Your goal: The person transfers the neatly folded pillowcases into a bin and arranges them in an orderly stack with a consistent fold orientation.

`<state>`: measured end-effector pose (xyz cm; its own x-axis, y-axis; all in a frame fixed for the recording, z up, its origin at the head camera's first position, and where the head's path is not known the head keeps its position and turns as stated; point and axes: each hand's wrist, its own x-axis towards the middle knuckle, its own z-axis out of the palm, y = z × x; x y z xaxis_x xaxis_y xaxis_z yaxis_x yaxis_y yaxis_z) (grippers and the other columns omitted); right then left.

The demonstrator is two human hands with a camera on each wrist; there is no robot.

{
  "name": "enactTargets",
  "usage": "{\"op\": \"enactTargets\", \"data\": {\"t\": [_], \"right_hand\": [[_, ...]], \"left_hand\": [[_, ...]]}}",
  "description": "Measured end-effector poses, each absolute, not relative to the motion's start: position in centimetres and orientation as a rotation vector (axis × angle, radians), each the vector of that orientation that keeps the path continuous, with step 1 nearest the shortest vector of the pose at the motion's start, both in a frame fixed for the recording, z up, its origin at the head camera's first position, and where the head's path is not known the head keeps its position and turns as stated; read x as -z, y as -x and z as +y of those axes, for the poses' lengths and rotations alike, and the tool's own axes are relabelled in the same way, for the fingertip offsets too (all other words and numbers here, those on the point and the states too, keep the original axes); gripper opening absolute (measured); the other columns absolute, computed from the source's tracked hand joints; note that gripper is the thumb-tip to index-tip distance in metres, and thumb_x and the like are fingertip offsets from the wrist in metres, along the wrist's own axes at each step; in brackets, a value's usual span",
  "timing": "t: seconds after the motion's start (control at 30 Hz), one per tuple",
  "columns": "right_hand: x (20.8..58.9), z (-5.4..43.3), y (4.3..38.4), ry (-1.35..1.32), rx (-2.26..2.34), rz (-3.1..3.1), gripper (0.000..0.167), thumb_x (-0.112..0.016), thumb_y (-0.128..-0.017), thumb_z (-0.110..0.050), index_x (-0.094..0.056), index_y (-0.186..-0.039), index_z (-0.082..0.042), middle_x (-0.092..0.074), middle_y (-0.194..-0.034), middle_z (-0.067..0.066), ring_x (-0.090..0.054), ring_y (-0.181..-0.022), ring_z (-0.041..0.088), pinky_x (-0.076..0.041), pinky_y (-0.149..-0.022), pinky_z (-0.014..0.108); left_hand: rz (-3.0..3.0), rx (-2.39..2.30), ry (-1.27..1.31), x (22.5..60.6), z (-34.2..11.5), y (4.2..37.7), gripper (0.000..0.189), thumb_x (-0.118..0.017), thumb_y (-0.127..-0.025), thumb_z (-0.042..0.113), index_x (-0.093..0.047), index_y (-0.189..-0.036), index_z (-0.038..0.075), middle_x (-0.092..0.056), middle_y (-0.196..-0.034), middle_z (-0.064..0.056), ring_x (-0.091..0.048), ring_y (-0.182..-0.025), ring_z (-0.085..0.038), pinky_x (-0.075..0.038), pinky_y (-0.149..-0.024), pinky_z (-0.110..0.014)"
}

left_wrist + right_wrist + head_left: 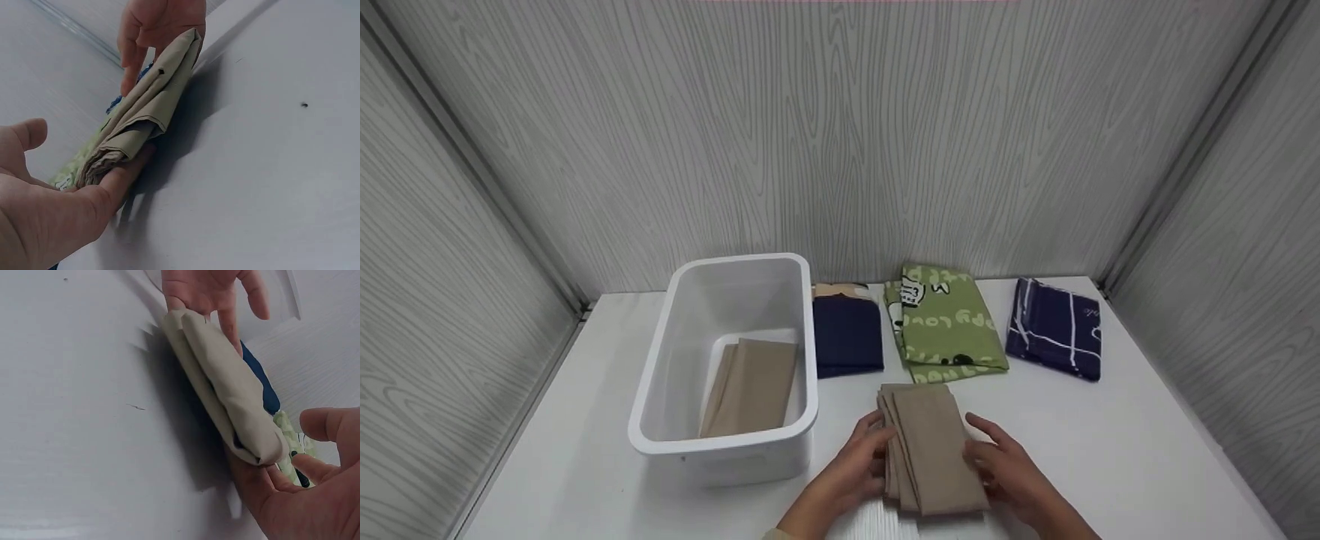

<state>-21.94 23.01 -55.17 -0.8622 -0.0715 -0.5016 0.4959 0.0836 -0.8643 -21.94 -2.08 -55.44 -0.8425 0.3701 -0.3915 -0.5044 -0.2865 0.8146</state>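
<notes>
A folded brown cloth, several layers thick, is held between both hands slightly above the white table, its shadow falling beneath it. My left hand supports its left edge; in the left wrist view, fingers reach under the cloth and the thumb stands away from it. At the opposite edge, my right hand has fingers under the cloth, with its thumb raised clear in the right wrist view. Another folded brown cloth lies inside the white bin, left of the hands.
Behind the hands lie a folded dark blue cloth beside the bin, a green patterned cloth and a navy cloth with white lines. Grey wood-grain panels enclose the back and sides of the white table.
</notes>
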Motion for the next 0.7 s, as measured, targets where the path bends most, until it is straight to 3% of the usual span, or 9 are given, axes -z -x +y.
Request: {"op": "enactTargets", "data": {"t": [0.13,0.3,0.5,0.7], "right_hand": [[55.2,23.4,22.1,-0.354,1.836,1.946,0.065,-0.048,-0.103,-0.048,-0.028,-0.158,-0.02,-0.04,-0.149,0.033,-0.051,-0.129,0.044,-0.054,-0.088,0.051],[55.2,23.8,22.3,-0.322,1.815,1.903,0.072,-0.036,-0.101,-0.062,-0.023,-0.16,-0.022,-0.034,-0.152,0.034,-0.053,-0.128,0.039,-0.055,-0.085,0.047],[55.2,23.5,22.6,-0.281,1.746,1.952,0.074,-0.034,-0.1,-0.065,-0.025,-0.159,-0.022,-0.038,-0.151,0.031,-0.054,-0.126,0.036,-0.055,-0.089,0.046],[55.3,23.0,22.7,-0.245,1.739,2.002,0.068,-0.043,-0.1,-0.059,-0.033,-0.157,-0.024,-0.023,-0.161,0.024,-0.041,-0.137,0.044,-0.053,-0.089,0.053]], "left_hand": [[1.41,-2.149,0.152,55.5,-2.2,22.5,0.073,-0.048,-0.101,0.046,-0.009,-0.16,0.028,-0.055,-0.127,-0.025,-0.063,-0.11,-0.032,-0.054,-0.086,-0.048],[1.484,-2.082,0.089,55.6,-2.6,23.1,0.07,-0.04,-0.101,0.056,-0.015,-0.16,0.029,-0.053,-0.135,-0.025,-0.064,-0.111,-0.036,-0.055,-0.084,-0.053],[1.645,-2.004,-0.014,55.7,-2.1,23.4,0.063,-0.041,-0.102,0.055,-0.034,-0.156,0.022,-0.056,-0.126,-0.019,-0.066,-0.104,-0.031,-0.057,-0.081,-0.049],[1.702,-2.011,-0.075,55.8,-1.7,23.7,0.065,-0.043,-0.102,0.053,-0.035,-0.156,0.018,-0.035,-0.155,-0.02,-0.048,-0.13,-0.038,-0.049,-0.099,-0.052]]}}
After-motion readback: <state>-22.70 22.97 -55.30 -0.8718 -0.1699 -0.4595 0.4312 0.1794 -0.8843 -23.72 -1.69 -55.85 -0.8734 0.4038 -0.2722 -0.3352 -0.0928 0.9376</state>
